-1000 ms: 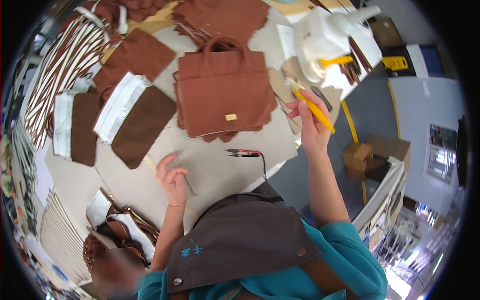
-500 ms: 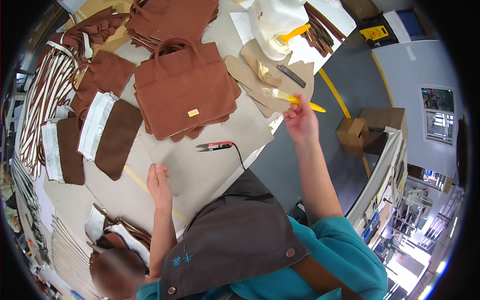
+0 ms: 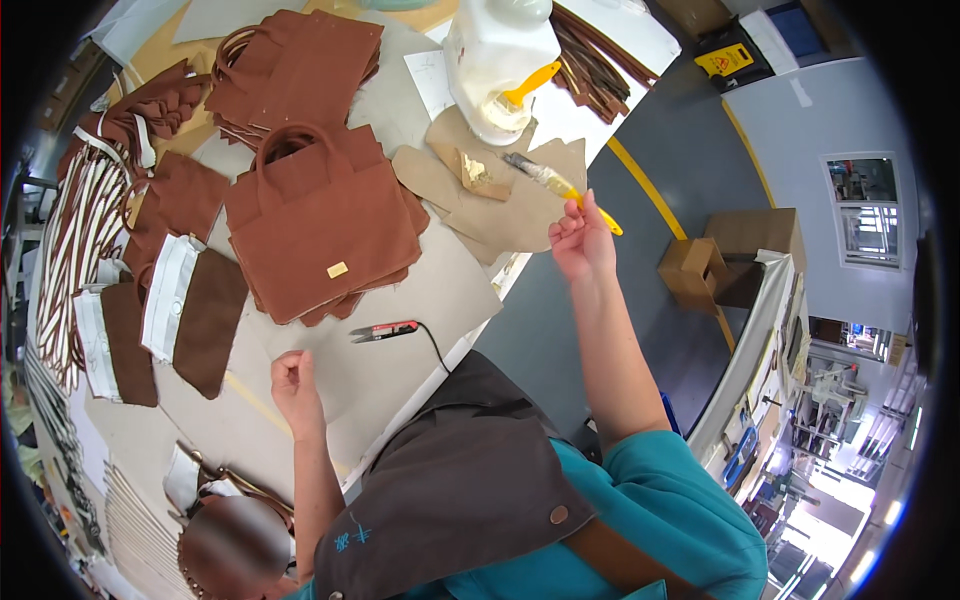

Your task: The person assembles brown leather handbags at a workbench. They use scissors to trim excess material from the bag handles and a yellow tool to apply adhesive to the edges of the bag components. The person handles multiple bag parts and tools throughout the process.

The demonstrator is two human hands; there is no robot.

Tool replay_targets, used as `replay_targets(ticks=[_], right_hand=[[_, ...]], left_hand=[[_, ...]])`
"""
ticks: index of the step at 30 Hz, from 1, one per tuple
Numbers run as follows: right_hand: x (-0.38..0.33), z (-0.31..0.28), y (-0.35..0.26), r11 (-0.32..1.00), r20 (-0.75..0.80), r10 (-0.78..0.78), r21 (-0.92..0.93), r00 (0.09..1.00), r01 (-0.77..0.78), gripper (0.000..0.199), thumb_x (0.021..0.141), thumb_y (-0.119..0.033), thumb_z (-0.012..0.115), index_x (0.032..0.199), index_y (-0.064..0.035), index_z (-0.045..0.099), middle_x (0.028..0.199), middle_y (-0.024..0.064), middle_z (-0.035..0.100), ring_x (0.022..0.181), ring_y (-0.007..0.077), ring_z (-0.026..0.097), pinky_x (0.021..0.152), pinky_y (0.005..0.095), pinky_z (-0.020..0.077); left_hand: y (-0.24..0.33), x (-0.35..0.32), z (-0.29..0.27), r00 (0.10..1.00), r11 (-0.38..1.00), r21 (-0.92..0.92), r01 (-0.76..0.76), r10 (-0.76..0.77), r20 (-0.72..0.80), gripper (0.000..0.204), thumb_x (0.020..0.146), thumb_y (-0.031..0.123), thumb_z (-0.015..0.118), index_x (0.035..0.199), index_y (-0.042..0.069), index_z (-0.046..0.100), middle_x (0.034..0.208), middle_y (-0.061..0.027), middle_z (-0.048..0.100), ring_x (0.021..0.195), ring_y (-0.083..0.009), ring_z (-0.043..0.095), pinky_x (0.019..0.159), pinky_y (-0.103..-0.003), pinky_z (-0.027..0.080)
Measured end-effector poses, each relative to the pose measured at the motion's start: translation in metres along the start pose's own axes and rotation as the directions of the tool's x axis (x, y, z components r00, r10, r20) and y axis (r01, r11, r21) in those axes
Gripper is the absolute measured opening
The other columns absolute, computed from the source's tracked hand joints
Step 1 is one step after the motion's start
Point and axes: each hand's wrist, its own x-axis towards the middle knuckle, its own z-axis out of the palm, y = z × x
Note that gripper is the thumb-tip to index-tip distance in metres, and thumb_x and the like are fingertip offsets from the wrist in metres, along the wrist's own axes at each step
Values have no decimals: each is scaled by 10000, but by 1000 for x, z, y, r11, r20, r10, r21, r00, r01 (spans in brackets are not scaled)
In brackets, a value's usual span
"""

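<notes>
My right hand (image 3: 582, 238) pinches a brush (image 3: 598, 215) with a yellow handle, its pale bristles pointing up and left over beige scrap pieces (image 3: 480, 232). Beneath the bristles, a dark bar (image 3: 514, 158) is mostly hidden. A smaller scrap (image 3: 480, 180) bears a cream-coloured smear. My left hand (image 3: 297, 392) hovers over the table with its fingers curled in; nothing shows in it. Thread snips (image 3: 384, 331) with red handles lie between my hands on a dark cord. Farther off rests a stack of brown bag panels (image 3: 320, 235) with handles and a small gold plate.
At the far side stands a white jug (image 3: 500, 50) with a cut opening, a second yellow brush (image 3: 530, 85) inside. Brown pieces with white strips (image 3: 205, 320) lie left, near bundled straps (image 3: 85, 240). Someone's blurred head (image 3: 235, 545) is lower left. Cardboard boxes (image 3: 690, 270) sit right.
The view has shifted, so the table's things appear farther left. My left fingers have curled in more. The brush in my right hand now tilts more steeply, its bristles over the dark bar.
</notes>
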Motion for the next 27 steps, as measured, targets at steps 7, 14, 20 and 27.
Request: replay_targets(ticks=[7, 14, 20, 27], right_hand=[[70, 35, 0, 999, -78, -36, 22, 996, 38, 214, 940, -330, 575, 925, -119, 543, 717, -19, 578, 567, 93, 480, 591, 281, 412], [109, 55, 12, 999, -98, -35, -9, 995, 35, 225, 932, -313, 590, 840, -114, 538, 667, -31, 583, 513, 87, 464, 586, 262, 399], [123, 59, 12, 987, -105, -76, -150, 992, 60, 234, 920, -335, 606, 855, -119, 546, 672, -32, 587, 508, 89, 465, 592, 265, 411], [136, 45, 21, 999, -47, 29, -25, 998, -31, 280, 891, -384, 631, 865, -113, 565, 654, -13, 588, 493, 116, 466, 594, 297, 430]], left_hand=[[16, 5, 9, 996, 996, 12, 88, -88, 33, 117, 906, 118, 625, 830, 37, 586, 717, -4, 565, 687, -76, 515, 713, -216, 427], [23, 10, 13, 995, 995, 16, 101, -101, 9, 300, 985, 247, 495, 808, 27, 596, 668, -7, 552, 646, -74, 481, 675, -230, 403], [15, 8, 24, 986, 987, 28, 157, -158, 49, 250, 978, 229, 513, 860, 26, 598, 687, 1, 541, 682, -72, 483, 678, -220, 395], [25, 11, 33, 983, 984, 31, 173, -174, 49, 184, 950, 179, 559, 890, 13, 612, 717, 8, 555, 688, -65, 498, 669, -212, 409]])
